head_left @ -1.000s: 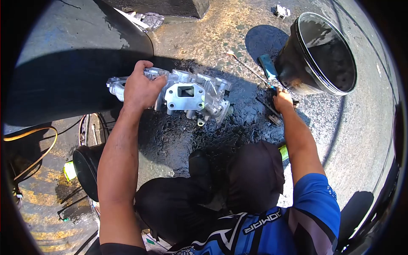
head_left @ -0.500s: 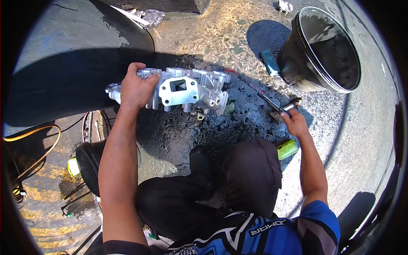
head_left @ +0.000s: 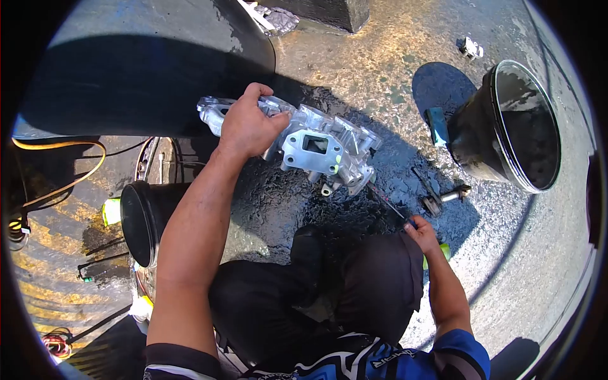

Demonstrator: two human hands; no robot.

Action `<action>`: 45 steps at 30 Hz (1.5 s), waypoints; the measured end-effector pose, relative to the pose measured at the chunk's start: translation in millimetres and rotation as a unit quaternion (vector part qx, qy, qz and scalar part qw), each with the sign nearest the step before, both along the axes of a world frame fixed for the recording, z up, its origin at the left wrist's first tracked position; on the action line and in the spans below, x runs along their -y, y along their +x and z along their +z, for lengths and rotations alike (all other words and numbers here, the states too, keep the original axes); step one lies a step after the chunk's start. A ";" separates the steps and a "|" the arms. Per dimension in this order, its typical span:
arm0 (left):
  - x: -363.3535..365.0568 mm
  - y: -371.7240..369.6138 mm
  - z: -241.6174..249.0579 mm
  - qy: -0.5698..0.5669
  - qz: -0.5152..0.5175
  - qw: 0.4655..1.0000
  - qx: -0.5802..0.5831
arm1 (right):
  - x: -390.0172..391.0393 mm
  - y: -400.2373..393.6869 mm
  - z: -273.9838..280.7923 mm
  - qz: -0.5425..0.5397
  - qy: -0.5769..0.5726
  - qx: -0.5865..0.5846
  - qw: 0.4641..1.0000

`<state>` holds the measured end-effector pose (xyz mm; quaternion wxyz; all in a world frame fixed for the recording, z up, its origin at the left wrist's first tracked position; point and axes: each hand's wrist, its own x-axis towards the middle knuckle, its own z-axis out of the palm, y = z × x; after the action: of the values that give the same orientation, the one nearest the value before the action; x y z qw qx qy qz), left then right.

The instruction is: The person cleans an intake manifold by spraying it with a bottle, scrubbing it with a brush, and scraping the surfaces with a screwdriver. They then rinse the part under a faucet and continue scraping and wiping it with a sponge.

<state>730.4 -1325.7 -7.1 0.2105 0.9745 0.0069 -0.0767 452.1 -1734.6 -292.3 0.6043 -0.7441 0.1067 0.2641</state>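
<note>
My left hand [head_left: 250, 126] is closed around the upper left part of a silver cast-metal intake manifold [head_left: 313, 123]. The manifold is tilted, its right end lower, and a flat flange with a square port faces me. In my right hand [head_left: 423, 233], closed just beside my knee, is a long thin rod-shaped tool [head_left: 387, 204] with a dark handle end. Its far end reaches the manifold's lower right corner. A metal tool with a cylindrical part [head_left: 451, 195] lies on the wet ground just above my right hand.
A tall black bucket [head_left: 506, 126] stands at the right, a blue block [head_left: 437, 126] beside it. At upper left is a big dark curved surface [head_left: 145, 76]. Left of my forearm are a black container [head_left: 136, 221] and an orange hose [head_left: 95, 158]. Dark wet grime [head_left: 266, 209] covers the ground below the manifold.
The manifold has tipped, its right end lower. My right hand has moved off the metal tool on the ground toward my knee, bringing the rod to the manifold's lower right. The view has shifted too.
</note>
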 end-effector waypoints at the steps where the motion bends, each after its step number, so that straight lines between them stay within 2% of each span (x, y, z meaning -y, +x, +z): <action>1: -2.2 2.8 -1.6 -0.002 0.002 1.000 -0.004 | -10.1 1.9 -10.5 -0.004 -0.005 0.017 1.000; 2: -4.3 4.0 -3.4 -0.004 0.004 1.000 -0.007 | -15.8 5.3 -20.2 -0.008 -0.010 0.035 0.999; 3: -4.3 4.2 -3.2 0.000 0.006 1.000 -0.008 | -24.0 17.6 -12.1 0.027 -0.063 0.086 0.994; 6: -1.8 3.8 3.8 0.016 0.007 1.000 -0.019 | -52.8 46.8 -13.5 0.053 -0.080 0.115 0.989; 10: 2.6 2.5 6.5 0.014 0.001 1.000 -0.022 | -93.9 85.6 18.0 0.092 -0.033 0.166 0.981; 16: -2.4 3.2 -3.5 0.007 -0.003 1.000 -0.007 | -96.8 81.3 17.7 0.081 0.020 0.097 0.992; 19: -5.4 9.3 0.1 0.006 -0.001 1.000 -0.019 | -83.6 64.3 5.6 0.071 0.000 0.126 0.990; 23: -8.9 12.5 -7.5 0.004 0.015 1.000 -0.004 | -78.0 57.4 -13.2 0.080 0.049 0.094 0.991; 25: -6.6 11.1 -4.4 -0.013 0.001 1.000 -0.007 | -94.3 89.3 11.0 0.107 0.043 0.099 0.988; 28: -9.9 15.3 -9.4 -0.029 -0.038 0.999 0.010 | -78.7 72.2 -6.1 0.113 0.031 0.064 0.991; 29: -7.6 14.9 -7.1 -0.049 -0.029 0.998 0.007 | -64.1 56.9 2.4 0.114 -0.003 0.024 0.993; 31: -14.6 20.1 -19.1 -0.083 -0.015 0.996 0.011 | -36.4 16.0 -7.6 0.083 -0.097 0.044 0.991; 33: -15.9 22.0 -22.9 -0.072 -0.019 0.997 0.024 | -9.5 -12.1 0.5 0.083 -0.204 0.046 0.974; 36: -18.0 25.8 -28.5 -0.095 -0.040 0.995 0.015 | 14.9 -44.9 20.3 0.104 -0.281 0.019 0.954; 37: -17.3 27.5 -30.1 -0.100 -0.040 0.994 0.011 | 19.6 -49.0 32.4 0.124 -0.291 -0.022 0.948; 39: -14.0 29.5 -29.6 -0.125 -0.041 0.991 -0.005 | 23.0 -64.1 42.2 0.102 -0.343 0.034 0.933; 41: -8.5 30.3 -30.1 -0.093 -0.062 0.994 0.014 | 23.0 -63.8 52.8 0.080 -0.414 0.105 0.901; 44: 2.8 25.7 -20.1 -0.055 -0.078 0.995 0.028 | 14.8 -70.8 86.2 0.194 -0.399 0.160 0.882; 45: 12.6 20.2 -14.0 -0.049 -0.068 0.996 0.030 | 11.6 -80.6 85.3 0.289 -0.372 0.158 0.868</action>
<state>750.6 -1338.3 -21.1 0.2523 0.9631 -0.0696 -0.0622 371.5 -1746.2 -207.0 0.1880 -0.9431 -0.1202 0.2466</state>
